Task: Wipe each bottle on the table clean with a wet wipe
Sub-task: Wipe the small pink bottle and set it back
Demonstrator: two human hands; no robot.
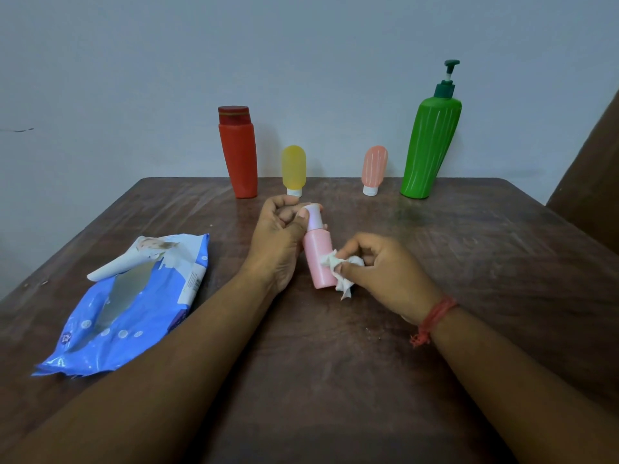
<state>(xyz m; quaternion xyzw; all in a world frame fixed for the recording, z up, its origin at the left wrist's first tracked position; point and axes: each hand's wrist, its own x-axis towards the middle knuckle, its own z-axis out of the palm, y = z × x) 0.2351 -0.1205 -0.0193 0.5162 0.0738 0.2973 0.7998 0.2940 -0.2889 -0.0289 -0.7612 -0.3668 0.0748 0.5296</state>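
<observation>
A small pink bottle [319,259] with a pale cap stands slightly tilted at the middle of the brown table [469,262]. My left hand [278,236] grips its cap and upper part from the left. My right hand [385,272] pinches a crumpled white wet wipe [340,271] and presses it against the bottle's lower right side. Along the far edge stand a red bottle [238,155], a yellow tube [293,169] on its cap, a salmon tube [374,169] on its cap, and a tall green pump bottle [430,142].
A blue wet-wipe pack [134,313] lies on the left of the table with its flap peeled open. A pale wall rises behind the far edge. A brown surface [593,182] stands at the right edge of the view.
</observation>
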